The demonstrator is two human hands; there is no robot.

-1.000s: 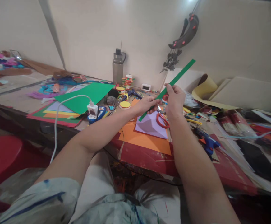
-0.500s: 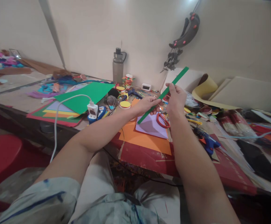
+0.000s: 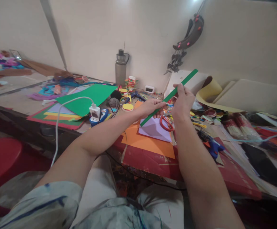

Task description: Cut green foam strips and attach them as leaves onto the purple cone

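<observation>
A long, narrow green paper strip point(image 3: 170, 95) slants up to the right, held above the table between both hands. My left hand point(image 3: 154, 108) pinches it near its lower part, thumb on top. Higher up, my right hand point(image 3: 183, 100) grips it between thumb and fingers, and its far end sticks out past them. Beneath the hands lie a purple sheet point(image 3: 154, 132) and an orange sheet point(image 3: 148, 144). Scissors with red-orange handles point(image 3: 166, 123) rest on the purple sheet, their blades hidden from me.
Green sheets point(image 3: 88, 98) and a white plug adapter point(image 3: 95, 113) lie to the left. A water bottle point(image 3: 120, 68) stands by the wall. On the right are a blue glue gun point(image 3: 215, 148), a black phone-like slab point(image 3: 264, 165) and a curled yellow sheet point(image 3: 210, 95).
My right hand has moved slightly right and outward, and the strip's upper end has shifted right with it. My left hand has stayed nearly in place.
</observation>
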